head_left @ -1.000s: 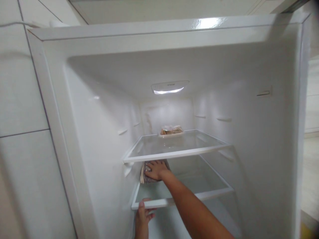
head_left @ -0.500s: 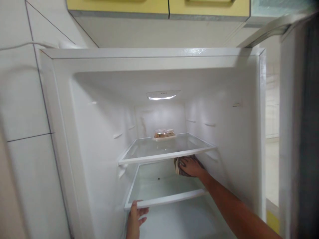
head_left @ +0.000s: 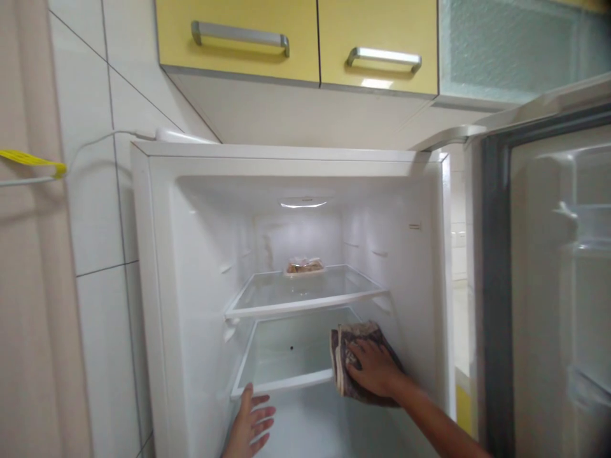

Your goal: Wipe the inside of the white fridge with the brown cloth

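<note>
Cloth (head_left: 361,331), brown and folded in layers, is at the right front corner of the lower shelf (head_left: 272,356), where it covers the front edge. The right hand (head_left: 372,369) holds it under the palm, with the fingers laid over it. The left hand (head_left: 248,423) is wide and holds nothing; its thumb is at the left front corner of this shelf, but I cannot tell if it touches. One dark spot (head_left: 291,348) is on the lower shelf. On the upper shelf (head_left: 296,294), a food pack (head_left: 305,268) lies at the back.
</note>
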{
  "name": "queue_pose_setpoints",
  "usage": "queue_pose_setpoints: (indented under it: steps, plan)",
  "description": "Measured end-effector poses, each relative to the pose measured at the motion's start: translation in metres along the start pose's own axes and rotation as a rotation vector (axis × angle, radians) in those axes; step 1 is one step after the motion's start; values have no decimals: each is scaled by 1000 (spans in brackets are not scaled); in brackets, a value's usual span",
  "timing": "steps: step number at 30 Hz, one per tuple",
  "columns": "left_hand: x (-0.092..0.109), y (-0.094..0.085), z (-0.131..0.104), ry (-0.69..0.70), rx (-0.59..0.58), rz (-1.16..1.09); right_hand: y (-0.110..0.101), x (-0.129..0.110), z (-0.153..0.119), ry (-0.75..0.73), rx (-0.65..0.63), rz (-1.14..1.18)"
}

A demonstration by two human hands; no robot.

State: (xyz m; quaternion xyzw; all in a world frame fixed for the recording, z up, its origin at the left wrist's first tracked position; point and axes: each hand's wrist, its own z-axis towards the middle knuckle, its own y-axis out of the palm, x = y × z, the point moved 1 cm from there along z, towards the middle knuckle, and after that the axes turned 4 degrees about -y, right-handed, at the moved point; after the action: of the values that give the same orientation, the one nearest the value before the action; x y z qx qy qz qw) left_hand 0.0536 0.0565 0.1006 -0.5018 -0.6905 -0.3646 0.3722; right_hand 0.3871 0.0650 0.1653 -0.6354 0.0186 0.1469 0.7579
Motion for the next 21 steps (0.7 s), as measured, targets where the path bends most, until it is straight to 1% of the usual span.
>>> queue_pose_setpoints:
  steps: [2, 5, 12, 14, 16, 18, 21]
  plan:
    - [-2, -2, 3, -9, -6, 8, 0, 1, -4, 11, -13, 20]
    - [-4, -3, 5, -7, -9, 8, 2, -2, 5, 59, -25, 27]
    - [-5, 6, 3, -36, -27, -71, 5, -21, 56, 40, 28, 25]
    - [-6, 6, 8, -28, -3, -88, 7, -30, 72, 33, 42, 35]
    - [-9, 5, 17, -8, 45, -81, 11, -45, 90, 20, 46, 54]
    - [-14, 2, 30, 32, 69, -44, 16, -67, 107, 1, 44, 78]
    - [-25, -3, 52, 118, 90, 11, 28, -116, 129, -47, 41, 118]
